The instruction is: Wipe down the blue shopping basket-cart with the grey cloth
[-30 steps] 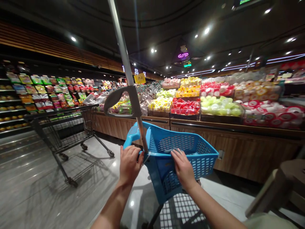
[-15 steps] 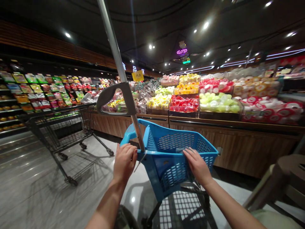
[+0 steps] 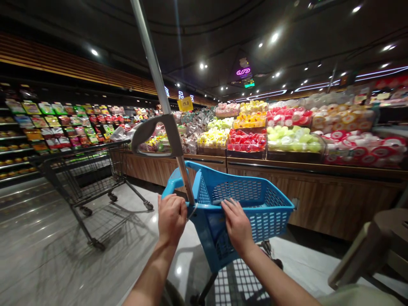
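One head-worn camera looks forward and down, close over a blue basket (image 3: 242, 212), toward fruit displays (image 3: 287, 136).

Behind the bright blue perforated basket (image 3: 242, 208) with its silver-grey pole (image 3: 159, 93), wood-brown counters (image 3: 318, 191) carry red, yellow and pale green sweets (image 3: 270, 131); left stands a black wire trolley (image 3: 83, 174).

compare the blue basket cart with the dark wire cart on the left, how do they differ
The blue basket cart is bright blue perforated plastic; the dark wire cart is black metal mesh. The blue one sits under the left hand and right hand, both on its near rim; the wire cart stands apart, with nobody at it. A grey pole rises from the blue cart; the wire cart has none. Both stand on the glossy floor, and no goods show in either.
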Tool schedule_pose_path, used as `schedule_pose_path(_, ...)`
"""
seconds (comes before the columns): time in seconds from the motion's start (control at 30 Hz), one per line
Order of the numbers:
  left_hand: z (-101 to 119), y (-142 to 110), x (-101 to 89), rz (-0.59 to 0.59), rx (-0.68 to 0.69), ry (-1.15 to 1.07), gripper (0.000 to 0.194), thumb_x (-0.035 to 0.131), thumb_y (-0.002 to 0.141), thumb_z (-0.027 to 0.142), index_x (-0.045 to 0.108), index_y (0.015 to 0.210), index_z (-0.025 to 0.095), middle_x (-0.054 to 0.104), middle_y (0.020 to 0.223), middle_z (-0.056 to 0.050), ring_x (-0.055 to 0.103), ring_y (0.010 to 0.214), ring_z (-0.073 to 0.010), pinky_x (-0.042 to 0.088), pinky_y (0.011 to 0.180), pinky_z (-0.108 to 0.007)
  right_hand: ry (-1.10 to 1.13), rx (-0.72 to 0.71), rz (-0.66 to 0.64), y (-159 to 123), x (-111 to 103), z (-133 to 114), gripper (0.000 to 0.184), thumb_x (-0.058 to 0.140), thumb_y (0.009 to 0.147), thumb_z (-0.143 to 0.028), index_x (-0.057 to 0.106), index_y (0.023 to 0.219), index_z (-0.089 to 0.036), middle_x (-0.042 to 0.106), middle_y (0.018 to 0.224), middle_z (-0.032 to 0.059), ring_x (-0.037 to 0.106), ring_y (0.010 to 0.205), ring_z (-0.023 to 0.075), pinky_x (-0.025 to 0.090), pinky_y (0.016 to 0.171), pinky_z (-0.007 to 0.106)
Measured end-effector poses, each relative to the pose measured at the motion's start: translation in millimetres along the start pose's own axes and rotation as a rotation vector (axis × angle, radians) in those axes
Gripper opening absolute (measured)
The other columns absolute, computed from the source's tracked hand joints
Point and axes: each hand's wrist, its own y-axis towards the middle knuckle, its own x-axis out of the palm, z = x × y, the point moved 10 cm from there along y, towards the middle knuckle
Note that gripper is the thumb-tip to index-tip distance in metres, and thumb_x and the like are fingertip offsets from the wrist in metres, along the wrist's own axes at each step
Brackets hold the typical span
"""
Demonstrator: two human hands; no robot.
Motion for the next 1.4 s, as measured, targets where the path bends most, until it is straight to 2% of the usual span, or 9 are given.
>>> schedule_pose_path(0.13,-7,0,2.3,-0.036,0.011,0.009,0.027,0.041,0.095,0.028,0.062,0.080,0.021,0.068,0.089,-0.005,0.055,0.105,-0.0273,0.023,0.111,-0.059,0.015,-0.068,-0.023,4,3,-14,0.053,0.039,0.090,-0.006,0.048,0.141,-0.020,0.053,0.140,0.0078,0.037,0.138,0.0255,0.037,0.113,0.052)
schedule_pose_path(0.27,-11,-1,3.6,-0.069,0.040,0.008,0.026,0.041,0.095,0.029,0.064,0.086,0.022,0.069,0.093,-0.005,0.056,0.107,-0.0278,0.022,0.111,-0.058,0.005,-0.149,-0.056,-3,-3,-6,0.054,0.038,0.093,-0.008,0.042,0.144,-0.023,0.051,0.142,0.0072,0.037,0.139,0.0235,0.040,0.111,0.050)
schedule_pose_path(0.63,1,-7,1.6,-0.057,0.131,0.016,0.025,0.042,0.095,0.028,0.066,0.101,0.021,0.070,0.104,-0.007,0.054,0.113,-0.0292,0.024,0.111,-0.059,-0.119,-0.085,-0.072,-36,-32,83,0.047,0.038,0.097,-0.015,0.045,0.142,-0.026,0.052,0.142,0.0053,0.038,0.138,0.0250,0.038,0.111,0.054)
schedule_pose_path(0.73,7,-10,0.8,-0.018,0.129,0.012,0.023,0.045,0.095,0.028,0.065,0.104,0.021,0.070,0.106,-0.007,0.054,0.114,-0.0294,0.023,0.112,-0.060,-0.110,-0.042,-0.028,-37,-38,94,0.047,0.038,0.096,-0.014,0.047,0.141,-0.026,0.055,0.139,0.0052,0.041,0.136,0.0258,0.039,0.110,0.055)
schedule_pose_path(0.83,12,-11,1.5,0.008,0.105,0.007,0.020,0.047,0.094,0.028,0.065,0.102,0.022,0.070,0.105,-0.006,0.053,0.116,-0.0293,0.020,0.113,-0.060,-0.090,-0.008,0.033,-28,-36,79,0.049,0.039,0.093,-0.012,0.049,0.139,-0.026,0.057,0.136,0.0053,0.043,0.134,0.0269,0.039,0.110,0.058)
schedule_pose_path(1.03,16,-11,1.7,0.026,0.090,0.006,0.018,0.050,0.093,0.028,0.065,0.101,0.023,0.070,0.106,-0.005,0.053,0.117,-0.0292,0.020,0.113,-0.060,0.020,-0.054,0.029,2,-7,0,0.054,0.038,0.092,-0.008,0.045,0.143,-0.025,0.055,0.138,0.0058,0.041,0.136,0.0262,0.038,0.111,0.056)
schedule_pose_path(1.13,14,-11,1.5,0.011,0.092,0.017,0.018,0.049,0.094,0.028,0.065,0.101,0.024,0.070,0.106,-0.005,0.053,0.117,-0.0293,0.020,0.113,-0.060,0.043,-0.078,0.024,11,-1,-21,0.055,0.038,0.093,-0.009,0.042,0.145,-0.025,0.053,0.140,0.0059,0.039,0.138,0.0255,0.038,0.111,0.054)
schedule_pose_path(1.27,11,-10,0.5,-0.015,0.113,0.031,0.020,0.048,0.094,0.029,0.065,0.103,0.023,0.070,0.108,-0.006,0.053,0.117,-0.0297,0.023,0.112,-0.059,0.039,-0.147,-0.025,7,-2,-17,0.053,0.036,0.096,-0.010,0.040,0.146,-0.026,0.051,0.143,0.0058,0.037,0.139,0.0232,0.039,0.112,0.051)
schedule_pose_path(1.4,10,-9,-0.9,-0.026,0.131,0.030,0.022,0.048,0.094,0.029,0.065,0.106,0.022,0.069,0.109,-0.007,0.054,0.117,-0.0296,0.025,0.112,-0.059,-0.040,-0.141,-0.055,-9,-12,24,0.050,0.037,0.096,-0.013,0.041,0.144,-0.026,0.051,0.142,0.0056,0.039,0.138,0.0229,0.039,0.111,0.051)
